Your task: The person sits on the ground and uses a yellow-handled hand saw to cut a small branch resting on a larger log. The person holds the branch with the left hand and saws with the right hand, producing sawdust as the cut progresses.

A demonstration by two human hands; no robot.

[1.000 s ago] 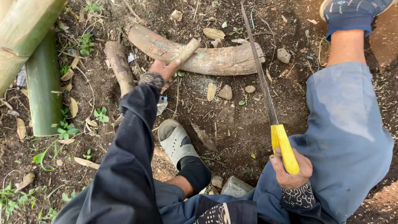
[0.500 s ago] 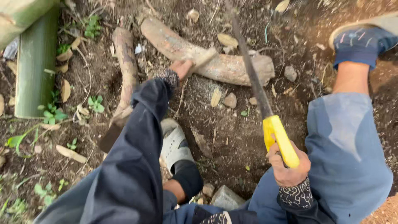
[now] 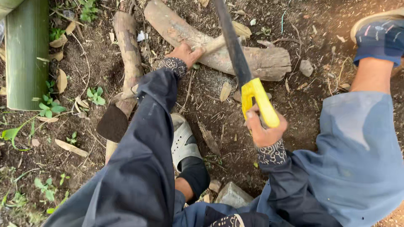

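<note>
My left hand grips a short pale stick that lies across a thick log on the dirt. My right hand holds a hand saw by its yellow handle; the dark blade points up and away, passing over the log and out of the top of the view. Both arms wear dark sleeves with patterned cuffs.
A second, thinner log lies left of my left arm. A thick green bamboo pole stands at the far left. My grey sandal is between my arms, my other foot at the upper right. A stone lies near my knees.
The view has moved closer to the ground. My right hand has swung the saw leftward so the blade now crosses the log. My left hand still holds the stick.
</note>
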